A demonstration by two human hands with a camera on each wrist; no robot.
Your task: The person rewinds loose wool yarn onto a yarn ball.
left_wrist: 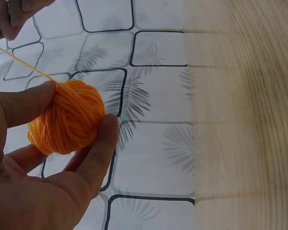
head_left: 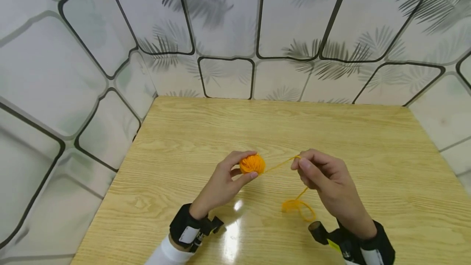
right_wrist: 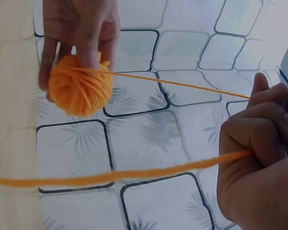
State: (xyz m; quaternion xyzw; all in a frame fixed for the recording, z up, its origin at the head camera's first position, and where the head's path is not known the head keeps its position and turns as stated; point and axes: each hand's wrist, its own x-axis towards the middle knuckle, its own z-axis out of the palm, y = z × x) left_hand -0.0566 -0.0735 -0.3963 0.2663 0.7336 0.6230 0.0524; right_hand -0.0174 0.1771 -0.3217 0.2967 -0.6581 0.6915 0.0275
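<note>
A small ball of orange yarn (head_left: 252, 164) is held between the thumb and fingers of my left hand (head_left: 229, 177), above the table. In the left wrist view the wound strands of the yarn ball (left_wrist: 69, 117) show clearly, with the thumb pressing near where a strand leaves it. That strand (head_left: 279, 165) runs straight across to my right hand (head_left: 329, 179), which pinches it between thumb and curled fingers. Below the right hand the yarn comes out again and ends in a loose looped tail (head_left: 298, 207) on the table. The right wrist view shows yarn (right_wrist: 173, 171) leaving the curled fingers.
The wooden table (head_left: 206, 130) has a light grain and a glare spot near its front. Panels printed with black outlines and grey leaves (head_left: 228, 19) stand behind it and at its sides. Both wrists wear black straps with small cameras (head_left: 318, 232).
</note>
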